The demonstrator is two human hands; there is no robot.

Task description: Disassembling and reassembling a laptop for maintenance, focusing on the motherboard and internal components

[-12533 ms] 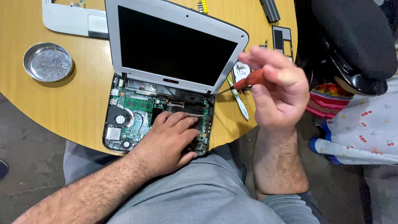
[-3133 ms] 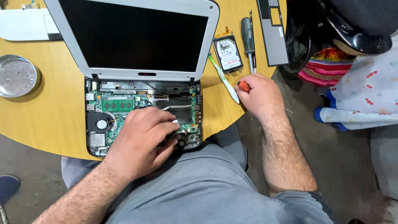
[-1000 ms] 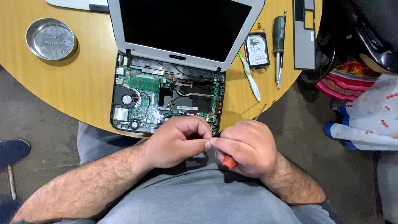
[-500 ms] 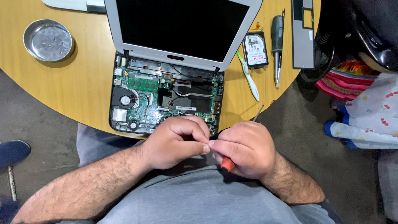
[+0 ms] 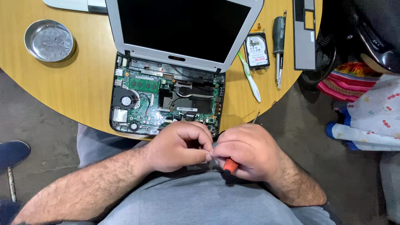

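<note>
Round wooden table (image 5: 75, 89) over grey concrete floor (image 5: 37, 125) — evenly lit.

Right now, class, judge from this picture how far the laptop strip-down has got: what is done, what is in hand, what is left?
Done: the laptop lies open with its circuit board bare; a hard drive and a grey panel lie aside, and small bits sit in the metal dish.
In hand: the right hand grips a red-handled tool, the left hand pinching against it.
Left: the board, fan and screen remain fitted.
</note>
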